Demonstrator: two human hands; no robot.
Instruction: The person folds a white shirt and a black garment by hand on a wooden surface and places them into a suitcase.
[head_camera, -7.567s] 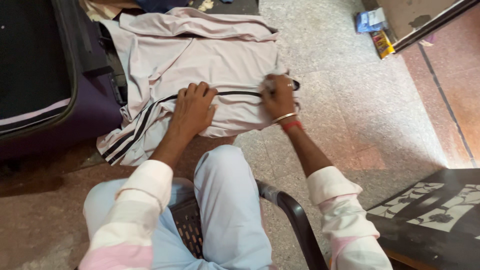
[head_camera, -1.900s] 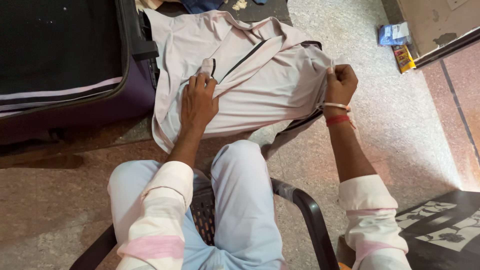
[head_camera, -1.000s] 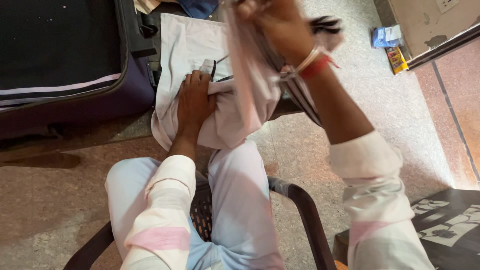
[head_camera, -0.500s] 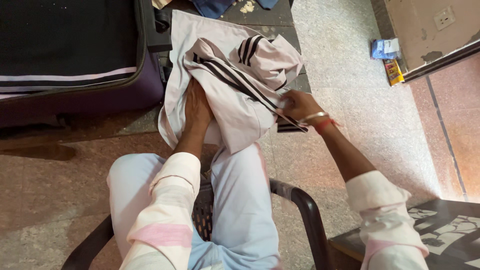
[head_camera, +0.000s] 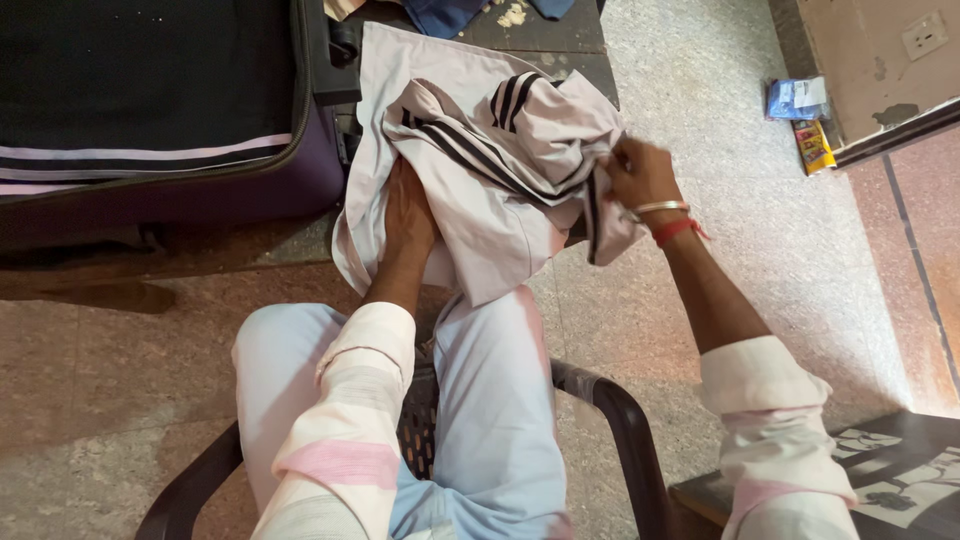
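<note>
Two hands work one pale pink garment (head_camera: 480, 190) with black stripes, which lies bunched on the floor beside an open purple suitcase (head_camera: 200, 195); the left hand (head_camera: 408, 215) lies partly under a fold, so its fingers cannot be told as open or closed; the right hand (head_camera: 640, 175) (bangle and red thread at the wrist) has its fingers closed on the garment's striped right edge; the person sits on a black plastic chair (head_camera: 610, 420); small packets (head_camera: 805, 120) lie by the wall.

Garment (head_camera: 480, 150) on floor (head_camera: 760, 250) — suitcase (head_camera: 150, 110) left, packets (head_camera: 805, 120) right.
</note>
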